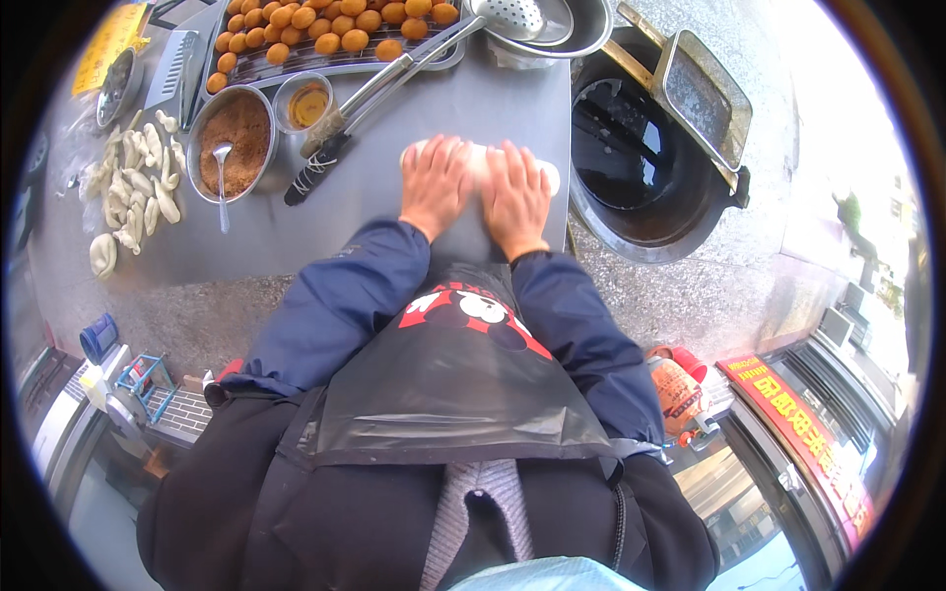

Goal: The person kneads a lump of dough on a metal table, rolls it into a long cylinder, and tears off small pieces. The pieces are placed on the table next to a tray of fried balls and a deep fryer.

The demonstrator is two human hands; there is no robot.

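Note:
A pale roll of dough (553, 178) lies crosswise on the metal table (374, 212), near its right edge. My left hand (437, 182) rests flat over the left part of the roll, fingers stretched forward. Beside it, my right hand (515, 195) presses on the right part in the same way. Most of the roll is hidden under both hands; its ends and a bit between the hands show. Neither hand is wrapped round it. Left of my left hand lie long tongs (370, 108) with a dark handle wrap.
Golden fried balls (328, 42) fill a wire rack at the back. A bowl of brown powder (241, 138) with a spoon, a small cup (304, 102) and many twisted dough pieces (138, 187) stand left. To the right is a deep pan of dark oil (631, 148) with a strainer (705, 98).

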